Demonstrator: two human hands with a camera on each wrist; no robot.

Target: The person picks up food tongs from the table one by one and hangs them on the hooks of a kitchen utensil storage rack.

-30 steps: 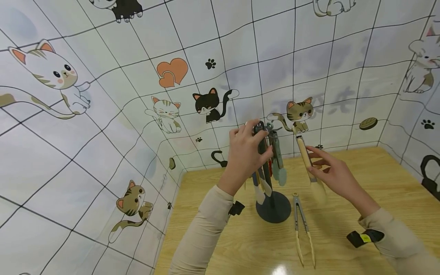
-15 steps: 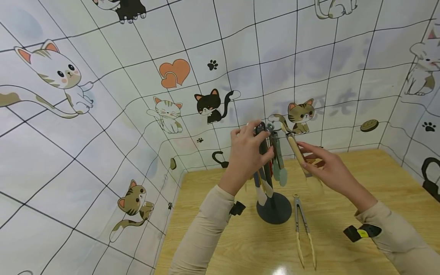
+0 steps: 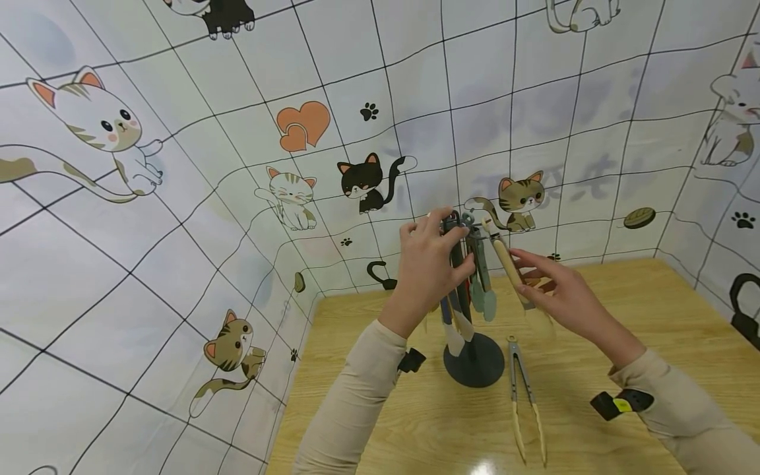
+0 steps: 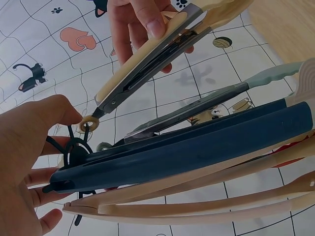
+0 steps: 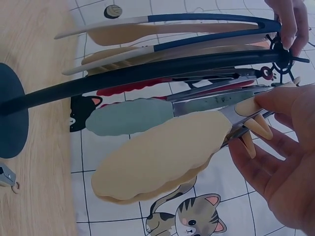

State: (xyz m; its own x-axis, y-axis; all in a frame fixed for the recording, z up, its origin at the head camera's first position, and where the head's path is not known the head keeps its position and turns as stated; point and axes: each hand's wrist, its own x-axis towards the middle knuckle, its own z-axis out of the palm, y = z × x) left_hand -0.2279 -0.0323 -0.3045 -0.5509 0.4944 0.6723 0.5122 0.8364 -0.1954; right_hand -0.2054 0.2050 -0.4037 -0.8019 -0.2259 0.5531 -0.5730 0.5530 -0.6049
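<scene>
My left hand [image 3: 430,264] grips the hooked top of a dark upright stand [image 3: 474,363]. Between thumb and fingers, my right hand [image 3: 561,290] holds cream-tipped tongs [image 5: 162,152] by the handle arms, tilted beside the stand. In the left wrist view the tongs' end ring [image 4: 88,123] is at one of the dark hooks, right by the left hand's fingertip. Other tongs hang from the stand: a blue-handled pair [image 4: 187,147], a pale green-tipped pair [image 5: 128,115], a red-tipped pair [image 5: 133,87] and a wooden-looking pair [image 4: 162,210].
Another pair of cream-tipped tongs [image 3: 530,396] lies spread on the wooden table [image 3: 623,316], right in front of the stand base. A cat-printed, gridded covering [image 3: 415,79] rises behind and to the left. Black hook-like shapes [image 3: 742,310] show at the right edge.
My right hand has carried the cream-tipped tongs leftward, bringing their ring end up to the stand's hooks. The left hand stays at the stand's top.
</scene>
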